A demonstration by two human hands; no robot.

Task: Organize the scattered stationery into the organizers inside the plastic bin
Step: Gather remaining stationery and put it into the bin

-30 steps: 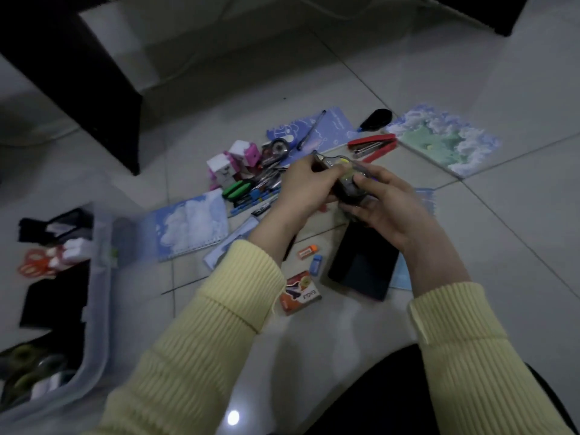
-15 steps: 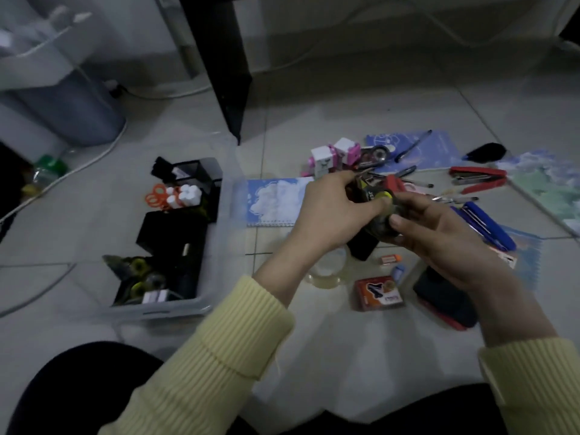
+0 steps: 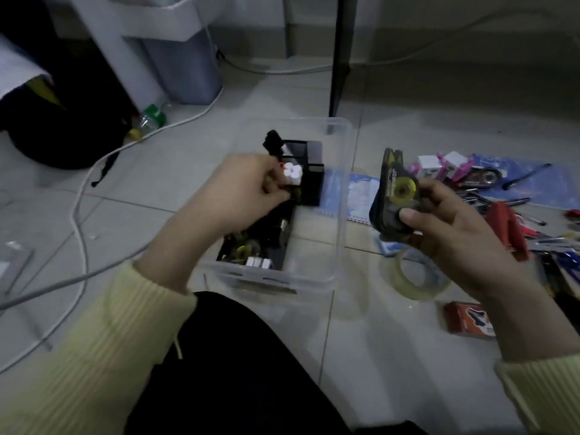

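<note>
Item under handling: the tape dispenser (image 3: pixel 394 196), dark-bodied with a yellow reel. My right hand (image 3: pixel 448 227) grasps it, thumb pressed on the lower body, fingers wrapped behind, the nose pointing up. It is held in the air just outside the right wall of the clear plastic bin (image 3: pixel 342 215), not in it.

My left hand (image 3: pixel 241 193) is over the bin with its fingers curled at the black organizers (image 3: pixel 312 183), close against the compartment holding the white pieces (image 3: pixel 293 174). Whether it pinches anything I cannot tell. The organizers stand along the bin's left side; the near compartment holds small rolls and white items, too blurred to name.

On the floor below my right hand lies a clear tape roll (image 3: pixel 414 279), with a red box (image 3: pixel 467 320) nearer to me. A blue cloud-print notebook (image 3: pixel 359 196) lies just beside the bin's right wall. Farther right are a red stapler (image 3: pixel 505 229), pens and pink-and-white cubes (image 3: pixel 439 163) in a loose pile. A white cable (image 3: pixel 80 199) crosses the floor left of the bin.
</note>
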